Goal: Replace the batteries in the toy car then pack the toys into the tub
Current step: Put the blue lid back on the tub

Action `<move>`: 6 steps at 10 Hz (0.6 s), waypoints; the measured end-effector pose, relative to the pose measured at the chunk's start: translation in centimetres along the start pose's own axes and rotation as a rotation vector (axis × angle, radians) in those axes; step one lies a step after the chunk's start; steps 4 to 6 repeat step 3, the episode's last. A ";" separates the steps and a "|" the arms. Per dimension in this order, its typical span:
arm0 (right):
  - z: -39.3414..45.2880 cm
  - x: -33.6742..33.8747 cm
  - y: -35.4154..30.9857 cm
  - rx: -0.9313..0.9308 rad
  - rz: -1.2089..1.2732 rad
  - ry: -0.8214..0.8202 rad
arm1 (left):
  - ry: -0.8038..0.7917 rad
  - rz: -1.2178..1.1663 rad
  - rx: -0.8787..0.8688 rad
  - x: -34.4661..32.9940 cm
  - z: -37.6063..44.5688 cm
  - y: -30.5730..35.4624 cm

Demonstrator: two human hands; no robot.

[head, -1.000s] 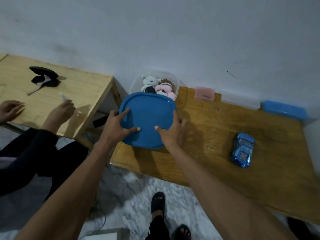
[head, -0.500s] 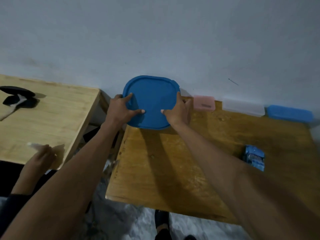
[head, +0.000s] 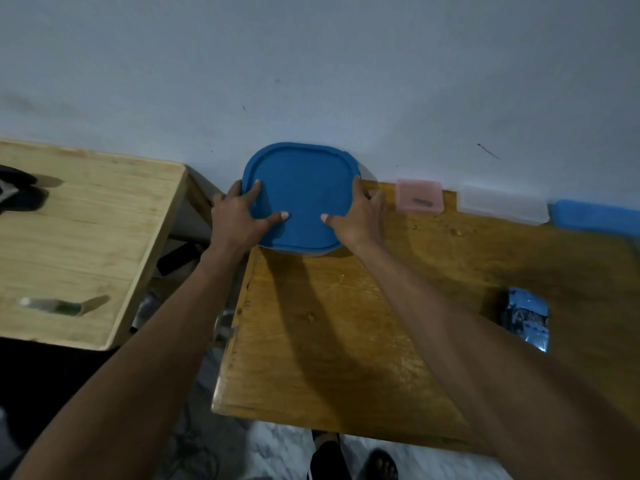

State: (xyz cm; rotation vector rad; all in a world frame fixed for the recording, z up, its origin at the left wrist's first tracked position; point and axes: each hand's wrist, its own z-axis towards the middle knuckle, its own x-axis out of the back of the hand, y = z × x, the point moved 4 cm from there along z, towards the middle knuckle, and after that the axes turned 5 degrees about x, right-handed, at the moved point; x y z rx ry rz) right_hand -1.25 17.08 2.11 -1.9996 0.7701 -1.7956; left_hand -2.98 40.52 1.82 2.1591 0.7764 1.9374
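A blue lid (head: pixel 300 188) lies flat on top of the tub at the back left corner of the dark wooden table (head: pixel 346 341), against the wall. Only a thin strip of the tub (head: pixel 304 252) shows under the lid's near edge; its contents are hidden. My left hand (head: pixel 239 216) grips the lid's left edge, thumb on top. My right hand (head: pixel 360 216) grips the right edge the same way. The blue toy car (head: pixel 526 318) sits on the table to the right, partly hidden behind my right forearm.
Against the wall stand a pink box (head: pixel 419 200), a clear white box (head: pixel 504 207) and a blue box (head: pixel 595 218). A lighter wooden table (head: pixel 79 237) stands to the left with a dark object (head: pixel 17 192) and a small bottle (head: pixel 52 304) on it.
Both hands carried the blue lid from the table's front to the back and set it over the tub, hiding the plush toys. The other person's hands left the view.
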 end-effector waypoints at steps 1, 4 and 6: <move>-0.2 0.2 -0.3 -0.021 -0.053 -0.016 | -0.017 0.046 0.018 0.3 -0.3 0.5; -1.0 2.6 -0.9 -0.041 0.006 -0.032 | 0.058 0.028 0.035 2.1 -1.9 2.8; -1.0 2.6 -0.9 -0.041 0.006 -0.032 | 0.058 0.028 0.035 2.1 -1.9 2.8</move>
